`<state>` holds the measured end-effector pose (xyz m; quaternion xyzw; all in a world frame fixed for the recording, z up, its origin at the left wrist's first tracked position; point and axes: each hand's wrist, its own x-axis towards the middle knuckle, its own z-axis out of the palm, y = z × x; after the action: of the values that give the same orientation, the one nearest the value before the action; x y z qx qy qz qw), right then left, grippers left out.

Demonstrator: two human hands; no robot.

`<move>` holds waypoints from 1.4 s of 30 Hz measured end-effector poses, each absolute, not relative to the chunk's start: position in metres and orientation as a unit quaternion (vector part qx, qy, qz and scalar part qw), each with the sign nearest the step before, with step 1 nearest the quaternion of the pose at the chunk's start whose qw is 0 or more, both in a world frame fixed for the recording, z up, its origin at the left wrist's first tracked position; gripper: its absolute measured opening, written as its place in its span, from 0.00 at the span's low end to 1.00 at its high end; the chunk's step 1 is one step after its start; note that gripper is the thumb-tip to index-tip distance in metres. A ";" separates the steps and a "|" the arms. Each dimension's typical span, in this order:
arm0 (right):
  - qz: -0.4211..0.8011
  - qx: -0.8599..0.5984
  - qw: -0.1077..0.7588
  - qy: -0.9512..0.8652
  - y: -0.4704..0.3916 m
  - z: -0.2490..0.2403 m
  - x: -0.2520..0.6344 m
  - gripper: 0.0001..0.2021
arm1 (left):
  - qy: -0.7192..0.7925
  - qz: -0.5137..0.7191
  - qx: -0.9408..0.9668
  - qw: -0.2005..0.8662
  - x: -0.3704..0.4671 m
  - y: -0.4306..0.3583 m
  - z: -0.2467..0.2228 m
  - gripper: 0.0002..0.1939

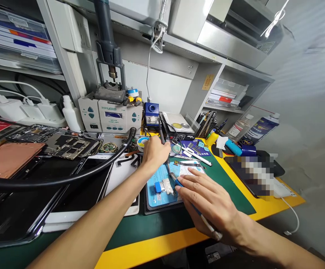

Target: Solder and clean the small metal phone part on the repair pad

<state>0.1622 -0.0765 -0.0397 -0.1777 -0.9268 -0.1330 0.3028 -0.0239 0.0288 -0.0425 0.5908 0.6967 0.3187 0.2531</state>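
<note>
My left hand (155,151) is closed around a soldering iron (161,131), its black handle sticking up above the fist and its shaft slanting down toward my right hand. In my right hand (209,196) is a slim tool with a blue and whitish handle (204,220); its worn end shows below the palm, and its exact kind is unclear. The iron's lower end and the front of this tool meet or overlap near my right fingertips. Beneath them lies a light-blue work pad (156,200), with a small flex-cable part with a blue tab (159,186) on it.
A hot-air station (117,116) stands behind, its black hose (106,164) crossing the left side over phone screens and boards (78,147). A white pen (201,159) lies behind the pad. At right are a spray can (259,130) and a dark phone (246,175).
</note>
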 end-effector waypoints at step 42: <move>-0.162 -0.165 0.265 -0.936 -0.078 -0.030 0.170 0.11 | 0.657 0.302 0.584 0.368 -0.030 0.028 -0.041 0.17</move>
<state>0.1696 -0.0776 -0.0295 -0.1651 -0.9362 -0.1616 0.2647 -0.0302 0.0276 -0.0407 0.5843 0.6572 0.3023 0.3677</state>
